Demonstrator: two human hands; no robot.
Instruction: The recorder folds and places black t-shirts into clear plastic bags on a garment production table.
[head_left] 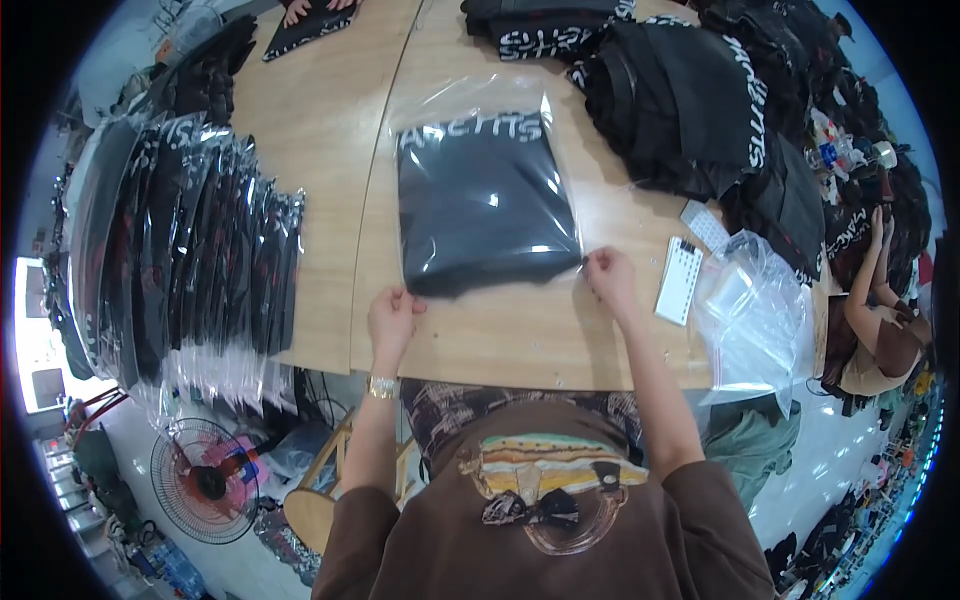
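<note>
A folded black garment with white lettering lies inside a clear plastic bag (485,205) on the wooden table, straight in front of me. The bag's loose clear end points away from me, at the far side. My left hand (395,318) pinches its near left corner. At the near right corner, the fingers of my right hand (608,278) are closed on the bag too. A watch with a metal band sits on my left wrist. Light glints off the plastic over the garment.
Many bagged black garments (200,240) stand in a row at the left. Unbagged black garments (680,110) are piled at the far right, with white label sheets (679,280) and loose clear bags (755,310) nearer. Another person's hands (300,10) rest on a folded garment at the far left.
</note>
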